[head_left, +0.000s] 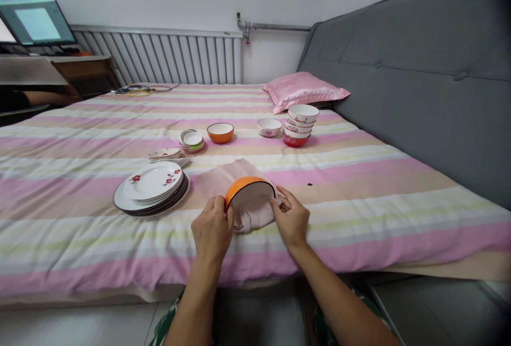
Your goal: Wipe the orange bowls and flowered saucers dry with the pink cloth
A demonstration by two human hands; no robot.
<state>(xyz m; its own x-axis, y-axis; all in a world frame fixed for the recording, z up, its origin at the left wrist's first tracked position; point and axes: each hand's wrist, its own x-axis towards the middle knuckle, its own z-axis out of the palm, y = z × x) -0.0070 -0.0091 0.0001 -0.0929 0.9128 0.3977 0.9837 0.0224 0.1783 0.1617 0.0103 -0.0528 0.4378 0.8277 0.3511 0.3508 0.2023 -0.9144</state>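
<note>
An orange bowl with a white inside is tilted on its side near the bed's front edge, its opening facing me. My left hand grips the bowl's left rim between thumb and fingers. At the right rim, my right hand is closed, pinching a bit of pale pink cloth against the bowl. The cloth lies under and behind the bowl, and part of it bunches in the opening. Left of my left hand stands a stack of plates, the top one white with red flowers.
On the striped bed stand small dishes, another orange bowl, a white bowl and stacked bowls. Behind are a pink pillow and cables. A person's leg shows far left.
</note>
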